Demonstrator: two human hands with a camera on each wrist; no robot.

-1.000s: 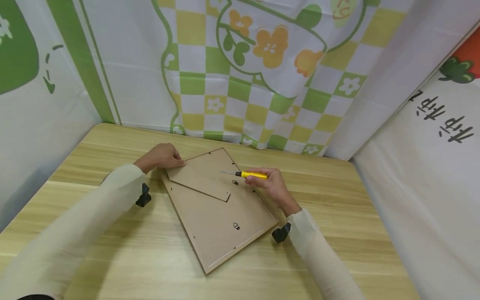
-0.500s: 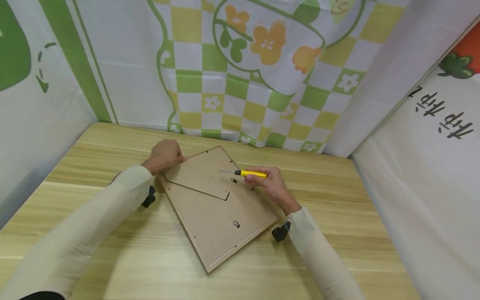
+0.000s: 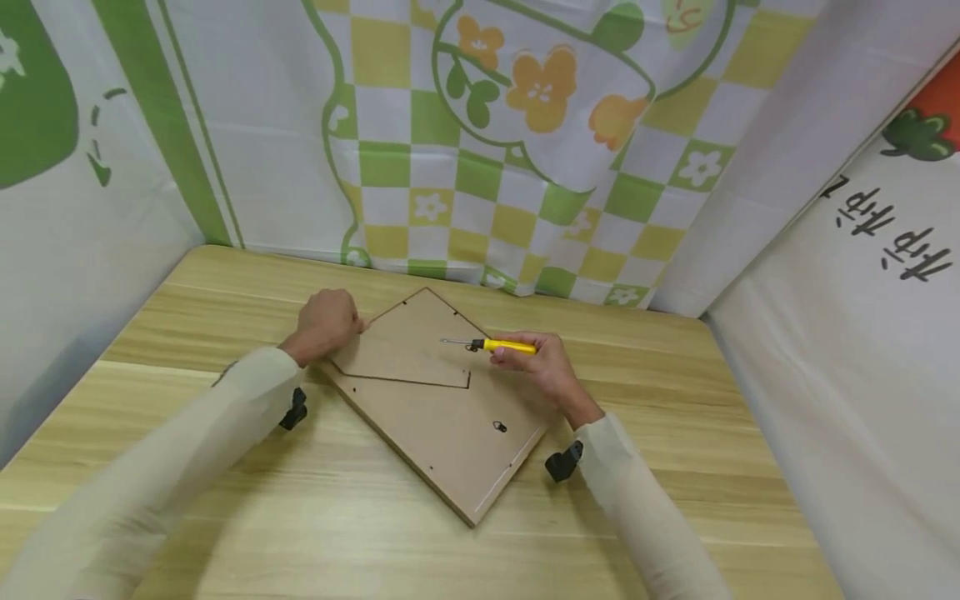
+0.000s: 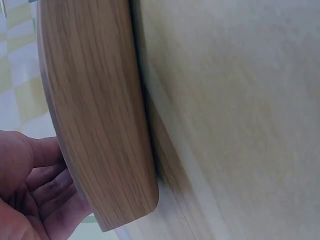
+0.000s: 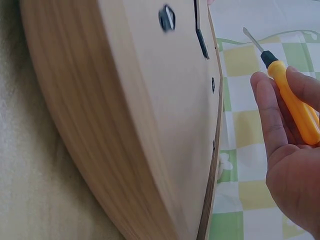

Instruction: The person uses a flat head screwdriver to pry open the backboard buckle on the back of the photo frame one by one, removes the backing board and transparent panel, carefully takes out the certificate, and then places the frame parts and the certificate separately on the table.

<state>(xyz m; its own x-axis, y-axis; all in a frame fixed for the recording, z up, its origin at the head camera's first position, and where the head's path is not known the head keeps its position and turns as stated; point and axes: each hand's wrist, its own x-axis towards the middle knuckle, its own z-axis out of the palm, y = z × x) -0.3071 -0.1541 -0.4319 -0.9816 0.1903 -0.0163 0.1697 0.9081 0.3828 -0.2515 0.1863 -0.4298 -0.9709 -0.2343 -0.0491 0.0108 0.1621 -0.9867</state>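
A picture frame (image 3: 450,437) lies on the table with its brown backing facing up. An angular support flap (image 3: 405,354) lies flat on that backing, and a small metal hanger (image 3: 499,427) sits near the right side. My left hand (image 3: 327,323) grips the frame's far-left corner; in the left wrist view its fingers are at the edge of the wood-grain side (image 4: 100,115). Over the frame's right edge, my right hand (image 3: 543,367) holds a yellow-handled screwdriver (image 3: 512,346). The screwdriver's tip points left, apart from the backing, as the right wrist view also shows.
The wood-grain table (image 3: 315,517) extends around the frame on all sides. Behind it hangs a green and yellow checked curtain (image 3: 480,175). White printed sheets stand at the left and right. A black wrist camera (image 3: 564,461) hangs under the right wrist.
The picture frame has turned counterclockwise on the table, its near corner swinging to the right. My left hand has stayed at its corner. The right hand and screwdriver have hardly moved.
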